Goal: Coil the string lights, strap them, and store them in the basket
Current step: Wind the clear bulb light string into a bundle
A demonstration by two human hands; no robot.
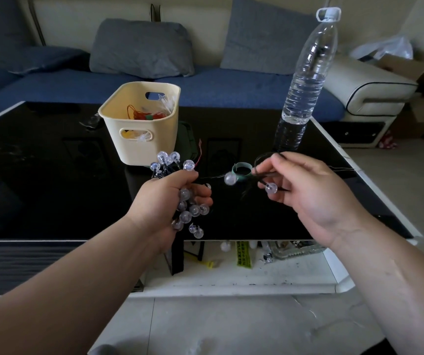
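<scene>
Above the near edge of the black glass table [52, 180]: two bare hands, well apart.

Left hand [166, 201]: fingers curled tight round a bunch of string lights [185, 216]. Clear round bulbs stick out above the thumb and hang below the fingers. The bunch is held clear of the table top.

Right hand [308, 193]: thumb and fingertips pinch a loose loop of black wire [263, 160]. One bulb [271, 188] sits just under the fingers. A second bulb [229, 179] hangs on the thin stretch of wire that runs between the hands.

Green strap [241, 170]: small band closed into a ring, just left of the right hand's fingers and beside the second bulb. Whether it lies on the glass or rides on the wire cannot be told.

Basket [139, 139]: cream plastic with slot handles, upright on the table behind the left hand. Contents: a coil of red wire [141, 115] and pale star-shaped lights, some poking through the handle slots.

Water bottle [305, 80]: clear plastic, white cap with carry loop, upright on the far right part of the table, behind the right hand.

Lower shelf [257, 275]: white, under the glass, holding small litter, including a yellow printed strip [242, 253].

Behind the table: blue sofa [205, 88] with a grey cushion [141, 47]. At far right, a cardboard box [405, 65] and a plastic bag [385, 48].
</scene>
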